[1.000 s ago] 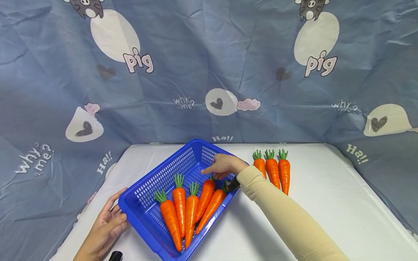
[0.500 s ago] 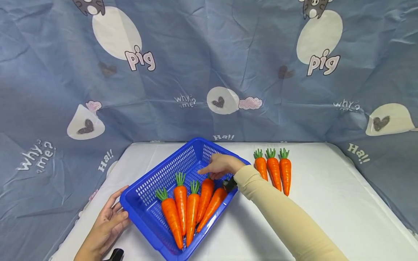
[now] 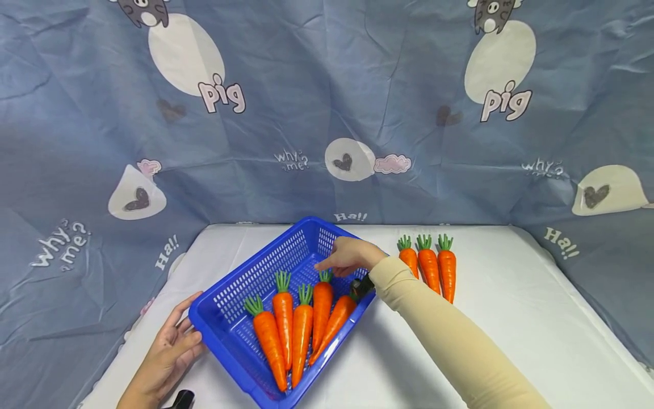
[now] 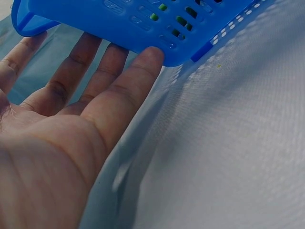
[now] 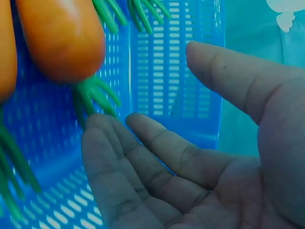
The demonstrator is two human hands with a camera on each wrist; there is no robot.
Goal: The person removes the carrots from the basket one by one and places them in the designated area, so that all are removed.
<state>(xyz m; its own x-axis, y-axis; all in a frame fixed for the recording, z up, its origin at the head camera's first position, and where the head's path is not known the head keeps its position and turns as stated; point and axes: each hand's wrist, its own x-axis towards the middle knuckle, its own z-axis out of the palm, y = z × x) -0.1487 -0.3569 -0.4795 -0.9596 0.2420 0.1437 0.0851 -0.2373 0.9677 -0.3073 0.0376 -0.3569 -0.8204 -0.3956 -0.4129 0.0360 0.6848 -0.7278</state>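
A blue plastic basket (image 3: pixel 245 392) stands at an angle on the table, with several orange carrots (image 3: pixel 268 343) with green tops lying in it. My right hand (image 3: pixel 349 255) is inside, just above the green top of one carrot (image 3: pixel 322 307). In the right wrist view the thumb stands apart from the fingers, and the fingertips are close to that carrot's leaves (image 5: pixel 93 98); nothing is between them. My left hand (image 3: pixel 168 355) rests with extended fingers against the basket's near left corner. The left wrist view shows the thumb against the slotted wall (image 4: pixel 143 31).
Three more carrots (image 3: pixel 447 270) lie side by side on the white tabletop (image 3: pixel 506 295), right of the basket, partly behind the right sleeve. A blue printed cloth (image 3: pixel 265 125) hangs behind and at the sides.
The carrot under my right hand has swung its green top to the left and lies straighter. The right hand has let go of it and lifted slightly. The left hand stays at the basket.
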